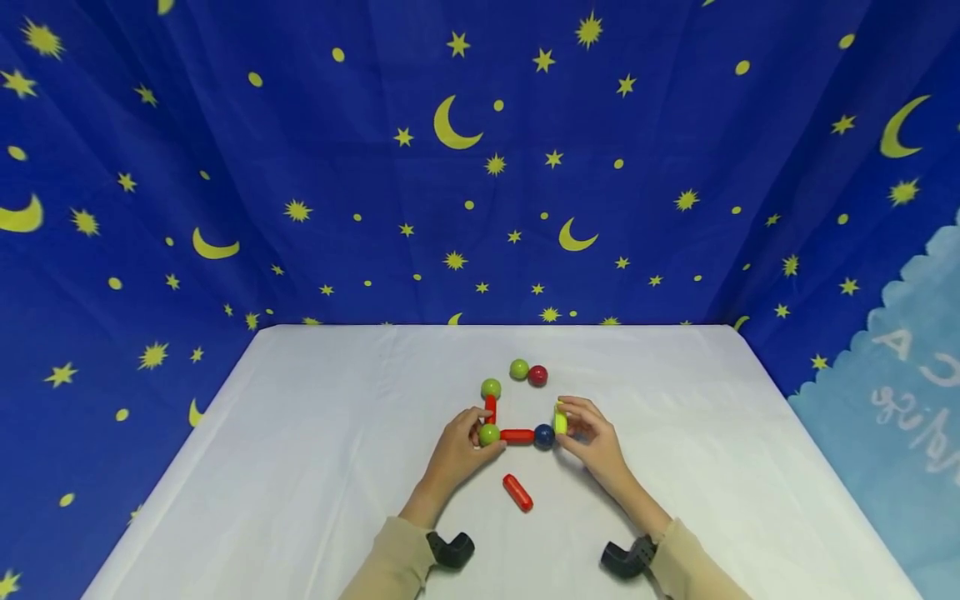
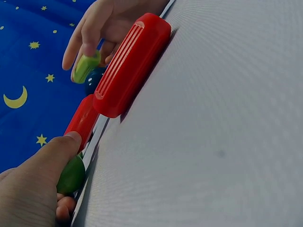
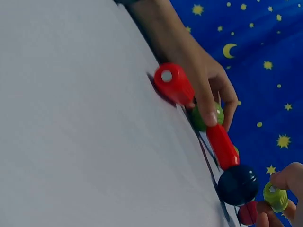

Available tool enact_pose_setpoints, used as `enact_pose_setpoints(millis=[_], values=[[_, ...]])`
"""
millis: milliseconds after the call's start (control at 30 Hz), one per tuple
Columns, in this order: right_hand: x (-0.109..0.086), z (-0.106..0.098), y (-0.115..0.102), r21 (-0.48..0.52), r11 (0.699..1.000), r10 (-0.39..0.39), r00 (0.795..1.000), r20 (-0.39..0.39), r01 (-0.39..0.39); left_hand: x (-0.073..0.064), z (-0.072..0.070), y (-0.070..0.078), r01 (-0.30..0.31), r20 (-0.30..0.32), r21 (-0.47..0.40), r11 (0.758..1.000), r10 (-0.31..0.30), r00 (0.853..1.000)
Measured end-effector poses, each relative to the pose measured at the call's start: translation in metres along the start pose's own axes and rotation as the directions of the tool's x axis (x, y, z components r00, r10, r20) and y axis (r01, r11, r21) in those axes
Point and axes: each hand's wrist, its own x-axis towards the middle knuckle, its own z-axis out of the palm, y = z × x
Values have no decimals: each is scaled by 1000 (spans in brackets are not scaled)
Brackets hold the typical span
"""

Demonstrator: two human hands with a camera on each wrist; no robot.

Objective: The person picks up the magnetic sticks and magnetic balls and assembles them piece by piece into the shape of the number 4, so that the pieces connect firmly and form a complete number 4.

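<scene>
Before me, an L of magnetic pieces lies on the white table. A near green ball [image 1: 490, 434] forms its corner, one red rod [image 1: 491, 408] runs back to a far green ball [image 1: 491, 387], and another red rod [image 1: 517, 436] runs right to a dark blue ball [image 1: 544, 437]. My left hand [image 1: 456, 450] holds the corner, fingers and thumb around the near green ball, thumb reaching the rod. Beside the blue ball, my right hand [image 1: 597, 437] pinches a yellow-green rod [image 1: 561, 419]. In the right wrist view, a round silvery end shows on this yellow-green rod [image 3: 275, 196].
A loose red rod [image 1: 517, 492] lies nearer me, between the forearms. Behind the L, a loose green ball [image 1: 519, 368] and a dark red ball [image 1: 537, 376] sit side by side. Blue star-patterned cloth [image 1: 495, 208] stands around the table's back and sides.
</scene>
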Motion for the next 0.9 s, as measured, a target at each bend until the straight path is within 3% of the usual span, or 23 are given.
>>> enact_pose_setpoints(millis=[500, 900], values=[[23, 3, 10, 57, 983, 173, 983, 54, -176, 0, -1, 2, 11, 4, -8, 1000, -11, 1000], [33, 8, -19, -46, 960, 278, 955, 105, -275, 1, -1, 2, 21, 5, -8, 1000, -21, 1000]])
